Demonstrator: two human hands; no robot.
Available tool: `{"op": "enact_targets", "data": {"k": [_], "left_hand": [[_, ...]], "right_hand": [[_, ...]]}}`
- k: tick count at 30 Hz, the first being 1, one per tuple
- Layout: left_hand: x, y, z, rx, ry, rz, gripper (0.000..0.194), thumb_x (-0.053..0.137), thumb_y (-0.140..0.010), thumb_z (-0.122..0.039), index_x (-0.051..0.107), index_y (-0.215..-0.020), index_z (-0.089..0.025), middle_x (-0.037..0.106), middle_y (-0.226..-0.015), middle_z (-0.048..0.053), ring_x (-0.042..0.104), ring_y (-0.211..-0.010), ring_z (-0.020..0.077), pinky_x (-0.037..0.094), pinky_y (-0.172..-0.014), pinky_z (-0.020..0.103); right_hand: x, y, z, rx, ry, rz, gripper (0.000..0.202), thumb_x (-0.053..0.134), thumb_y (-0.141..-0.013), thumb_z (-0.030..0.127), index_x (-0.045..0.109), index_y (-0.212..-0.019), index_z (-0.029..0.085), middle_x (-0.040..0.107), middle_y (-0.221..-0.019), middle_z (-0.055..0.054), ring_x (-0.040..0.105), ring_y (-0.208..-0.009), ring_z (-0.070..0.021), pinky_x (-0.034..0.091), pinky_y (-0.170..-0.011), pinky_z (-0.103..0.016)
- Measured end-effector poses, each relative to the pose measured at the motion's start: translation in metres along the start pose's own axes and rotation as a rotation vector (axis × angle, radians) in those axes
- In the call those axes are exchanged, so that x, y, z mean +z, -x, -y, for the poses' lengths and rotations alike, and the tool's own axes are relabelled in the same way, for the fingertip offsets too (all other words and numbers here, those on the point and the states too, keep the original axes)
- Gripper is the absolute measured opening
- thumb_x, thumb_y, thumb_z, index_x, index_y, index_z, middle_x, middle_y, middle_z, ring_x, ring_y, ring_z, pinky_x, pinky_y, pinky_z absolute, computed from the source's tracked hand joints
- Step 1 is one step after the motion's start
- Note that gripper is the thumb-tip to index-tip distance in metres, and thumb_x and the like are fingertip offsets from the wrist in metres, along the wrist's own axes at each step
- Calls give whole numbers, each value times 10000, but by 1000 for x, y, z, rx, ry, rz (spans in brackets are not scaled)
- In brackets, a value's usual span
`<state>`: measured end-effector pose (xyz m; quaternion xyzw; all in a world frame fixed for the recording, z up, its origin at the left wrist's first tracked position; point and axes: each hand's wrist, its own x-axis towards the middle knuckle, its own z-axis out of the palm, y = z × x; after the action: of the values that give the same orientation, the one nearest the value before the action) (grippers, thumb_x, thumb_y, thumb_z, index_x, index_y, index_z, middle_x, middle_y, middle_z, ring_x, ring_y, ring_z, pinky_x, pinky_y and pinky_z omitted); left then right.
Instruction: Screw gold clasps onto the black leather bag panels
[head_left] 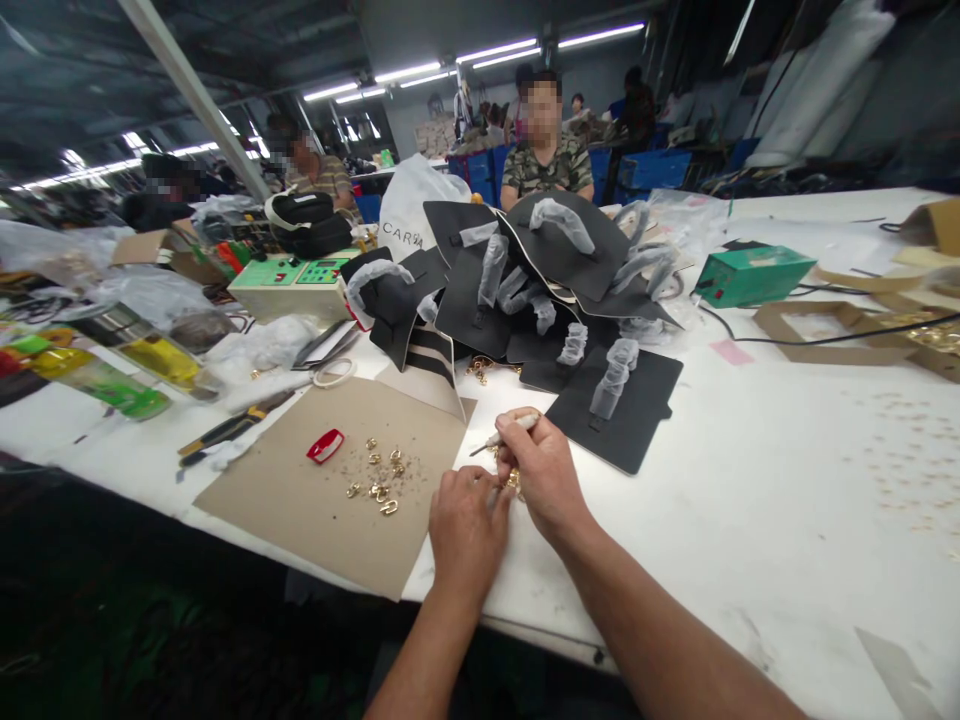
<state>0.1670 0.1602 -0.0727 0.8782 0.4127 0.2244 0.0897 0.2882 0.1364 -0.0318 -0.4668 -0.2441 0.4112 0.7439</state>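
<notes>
My right hand (544,465) is closed around a small screwdriver (517,425) with a pale handle, its thin metal tip pointing left. Just left of it, my left hand (469,520) rests low over the table with its fingers curled in a pinch; what they hold is hidden. Small gold metal fittings (514,482) show between both hands. On a brown cardboard sheet (300,530) to the left lie several gold clasps (379,492), dark crumbs and a red piece (325,446). Behind my hands, black bag panels (472,305) with plastic-wrapped handles are piled up.
Pliers (232,428) and bottles (142,350) lie at left, near a green-topped control box (296,285). At right are a green box (750,275) with a cable, a cardboard tray (810,352) and scattered small gold pieces (900,450). A co-worker (547,160) sits opposite.
</notes>
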Motion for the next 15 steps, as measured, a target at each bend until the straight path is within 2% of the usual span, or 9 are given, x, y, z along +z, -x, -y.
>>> {"op": "enact_targets", "data": {"k": [4, 8, 10, 12, 15], "left_hand": [[-2, 7, 8, -44, 268, -30, 178, 597, -993, -309, 748, -1037, -226, 774, -1014, 63, 670, -986, 267, 531, -894, 408], [-19, 17, 21, -362, 559, -3, 267, 636, -955, -437, 783, -1052, -236, 798, -984, 45, 711, -813, 211, 562, -783, 342], [-29, 23, 28, -496, 657, -34, 342, 672, -909, -505, 794, -1058, -223, 797, -973, 56, 714, -775, 206, 565, -708, 316], [-36, 27, 35, -563, 737, -81, 405, 703, -866, -535, 795, -1085, -207, 792, -978, 68, 719, -773, 205, 561, -650, 293], [-36, 33, 42, -605, 824, -104, 447, 730, -843, -536, 791, -1119, -190, 784, -993, 75, 718, -750, 189, 572, -636, 280]], "right_hand": [[-1, 2, 0, 9, 49, -4, 321, 721, -922, 493, 593, -868, 204, 560, -583, 58, 499, -486, -104, 424, -493, -211], [-2, 6, -5, -7, 106, 17, 315, 681, -955, 493, 595, -876, 201, 562, -550, 60, 493, -476, -101, 405, -522, -218], [-1, 8, -6, -12, 139, 47, 305, 674, -959, 483, 603, -875, 199, 566, -557, 60, 502, -486, -103, 415, -545, -225], [2, 12, -6, 4, 197, 91, 297, 670, -958, 477, 616, -879, 196, 579, -566, 56, 518, -498, -108, 427, -561, -232], [7, 17, -6, 13, 316, 167, 289, 661, -956, 471, 621, -875, 197, 591, -560, 51, 539, -505, -121, 437, -573, -243]]}}
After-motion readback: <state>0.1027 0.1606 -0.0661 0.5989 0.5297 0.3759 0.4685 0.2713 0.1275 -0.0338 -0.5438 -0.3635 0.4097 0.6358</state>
